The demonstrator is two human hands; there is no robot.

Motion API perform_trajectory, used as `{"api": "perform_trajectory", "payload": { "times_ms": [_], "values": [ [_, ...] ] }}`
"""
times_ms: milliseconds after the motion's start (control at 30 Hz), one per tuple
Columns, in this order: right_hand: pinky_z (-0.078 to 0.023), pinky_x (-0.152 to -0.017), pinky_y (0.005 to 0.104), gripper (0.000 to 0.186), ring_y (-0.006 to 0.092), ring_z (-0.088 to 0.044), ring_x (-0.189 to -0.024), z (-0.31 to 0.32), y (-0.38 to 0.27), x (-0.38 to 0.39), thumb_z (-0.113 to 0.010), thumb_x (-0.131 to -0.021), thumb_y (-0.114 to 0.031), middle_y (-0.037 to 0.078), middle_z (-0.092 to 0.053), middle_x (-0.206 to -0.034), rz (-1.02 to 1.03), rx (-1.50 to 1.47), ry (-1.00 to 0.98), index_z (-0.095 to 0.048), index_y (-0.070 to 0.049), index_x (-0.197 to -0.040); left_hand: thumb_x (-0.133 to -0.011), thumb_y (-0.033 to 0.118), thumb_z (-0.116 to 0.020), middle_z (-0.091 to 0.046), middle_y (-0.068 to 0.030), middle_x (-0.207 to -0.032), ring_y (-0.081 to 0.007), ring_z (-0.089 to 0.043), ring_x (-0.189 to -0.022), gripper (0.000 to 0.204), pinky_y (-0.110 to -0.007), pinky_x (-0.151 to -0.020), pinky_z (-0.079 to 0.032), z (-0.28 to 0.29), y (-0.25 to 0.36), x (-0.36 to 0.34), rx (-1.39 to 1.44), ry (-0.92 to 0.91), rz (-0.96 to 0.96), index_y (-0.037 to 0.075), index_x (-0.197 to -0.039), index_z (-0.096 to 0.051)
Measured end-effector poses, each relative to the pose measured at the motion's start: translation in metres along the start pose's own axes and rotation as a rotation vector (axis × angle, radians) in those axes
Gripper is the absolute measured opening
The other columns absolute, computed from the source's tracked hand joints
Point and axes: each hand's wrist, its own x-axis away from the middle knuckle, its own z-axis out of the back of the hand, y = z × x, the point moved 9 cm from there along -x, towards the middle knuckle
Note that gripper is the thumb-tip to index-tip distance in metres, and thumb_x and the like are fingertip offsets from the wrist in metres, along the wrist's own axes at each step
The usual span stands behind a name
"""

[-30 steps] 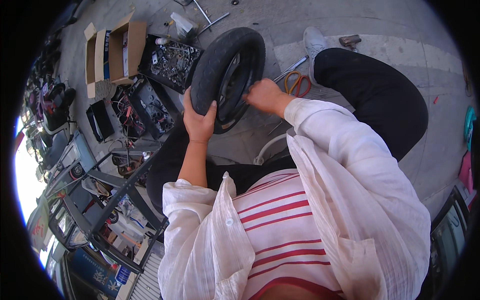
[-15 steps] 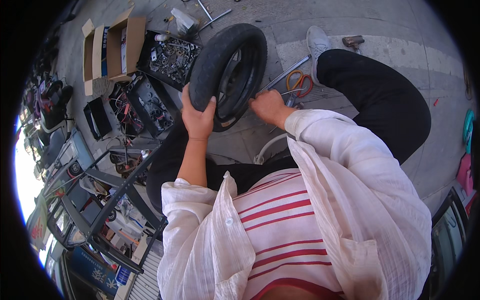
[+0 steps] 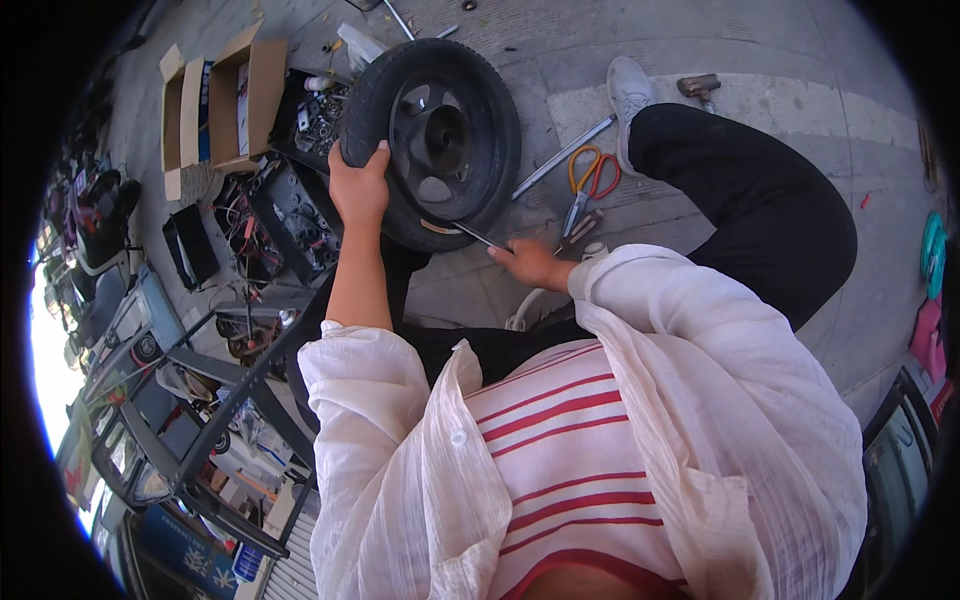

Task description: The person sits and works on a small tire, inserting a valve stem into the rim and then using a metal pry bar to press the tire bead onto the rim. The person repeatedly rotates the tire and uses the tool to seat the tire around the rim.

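Observation:
A black tyre (image 3: 365,110) on its dark wheel rim (image 3: 445,135) stands in front of me, its open face turned towards me. My left hand (image 3: 360,190) grips the tyre's left side, fingers behind it and thumb over the sidewall. Closed around a thin metal lever (image 3: 480,236) is my right hand (image 3: 530,263), low and right of the wheel. The lever's tip touches the wheel's lower edge, where tyre and rim meet; whether it sits under the bead I cannot tell. Scissors (image 3: 577,205) with orange and red loop handles lie just beyond the right hand.
A long metal bar (image 3: 565,157) lies beside my shoe (image 3: 630,90). Past it is a hammer-like tool (image 3: 700,84). Left of the wheel are a black tray of metal parts (image 3: 298,215), cardboard boxes (image 3: 262,95) and tangled wires (image 3: 240,225). A dark metal frame (image 3: 225,410) stands close on my left.
The wheel has turned so its face shows more, and has shifted left with my left hand. My right hand has drawn back from the wheel, and the lever now shows.

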Motion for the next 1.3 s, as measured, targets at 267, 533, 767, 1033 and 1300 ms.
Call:
{"api": "perform_trajectory", "payload": {
  "times_ms": [267, 533, 767, 1033, 1300],
  "values": [
    [-0.048, -0.073, 0.0447, 0.060, 0.0401, -0.064, -0.077, 0.015, -0.001, 0.013, -0.056, -0.090, -0.053, 0.026, -0.065, -0.078, 0.000, -0.253, 0.073, -0.066, 0.005, -0.079, -0.080, 0.041, -0.074, -0.052, -0.0267, -0.131, -0.0335, -0.053, -0.120, 0.083, -0.035, -0.102, -0.040, -0.018, 0.035, -0.005, 0.293, -0.164, -0.034, -0.004, -0.140, -0.038],
    [-0.048, -0.070, 0.0436, 0.053, 0.0410, -0.062, -0.073, 0.071, -0.030, 0.022, -0.057, -0.091, -0.048, 0.026, -0.063, -0.074, 0.075, -0.245, 0.208, -0.066, 0.003, -0.078, -0.068, 0.036, -0.087, -0.053, -0.0256, -0.128, -0.0310, -0.052, -0.120, 0.099, -0.036, -0.103, -0.038, -0.063, 0.029, 0.095, 0.332, -0.067, -0.100, -0.010, -0.137, -0.033],
    [-0.048, -0.073, 0.0439, 0.052, 0.0413, -0.062, -0.075, 0.084, -0.038, 0.020, -0.056, -0.091, -0.048, 0.024, -0.064, -0.074, 0.168, -0.225, 0.242, -0.069, 0.001, -0.084, -0.067, 0.023, -0.083, -0.062, -0.0207, -0.108, -0.0293, -0.061, -0.099, 0.078, -0.036, -0.089, -0.046, -0.057, 0.053, 0.079, 0.277, -0.123, -0.153, -0.008, -0.125, -0.043],
    [-0.050, -0.051, 0.0353, 0.068, 0.0202, -0.056, -0.048, 0.035, -0.044, 0.035, -0.050, -0.092, -0.060, 0.012, -0.056, -0.060, -0.046, -0.217, -0.324, -0.052, -0.001, -0.060, -0.067, 0.017, -0.076, -0.063, -0.0222, -0.108, -0.0321, -0.063, -0.099, 0.070, -0.037, -0.090, -0.046, -0.031, 0.070, 0.099, 0.064, -0.192, -0.123, -0.007, -0.126, -0.047],
    [-0.054, -0.060, 0.0347, 0.065, 0.0214, -0.060, -0.052, 0.024, -0.047, 0.039, -0.044, -0.098, -0.053, 0.009, -0.056, -0.060, 0.008, -0.277, -0.514, -0.050, -0.001, -0.060, -0.073, 0.019, -0.076, -0.061, -0.0242, -0.113, -0.0347, -0.061, -0.104, 0.073, -0.038, -0.093, -0.045, -0.033, 0.053, 0.106, 0.324, 0.040, -0.145, -0.004, -0.133, -0.041]
  ]
}}
